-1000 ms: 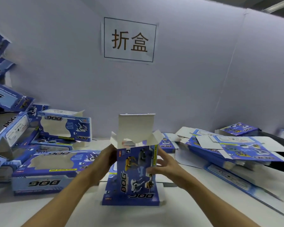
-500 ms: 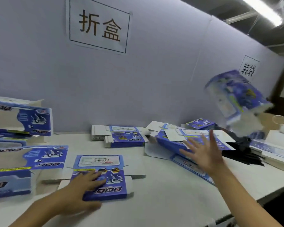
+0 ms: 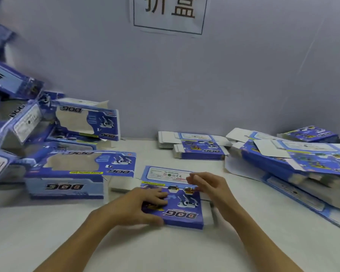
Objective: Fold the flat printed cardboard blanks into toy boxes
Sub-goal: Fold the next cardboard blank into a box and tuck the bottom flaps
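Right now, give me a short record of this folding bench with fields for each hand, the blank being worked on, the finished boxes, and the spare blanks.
left hand: rests on the flat blank, thumb at its near edge
right hand: hovers over the blank's right side, fingers loosely curled, holding nothing
flat blank: lies printed side up on the table
folded boxes: piled at left
spare blanks: stacked by the wall
loose blanks: heaped at right

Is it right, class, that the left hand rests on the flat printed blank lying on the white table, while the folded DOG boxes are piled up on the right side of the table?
Not quite. The head view shows the folded DOG boxes piled on the left side, not the right. The rest holds: the left hand rests on the flat printed blank lying on the white table.
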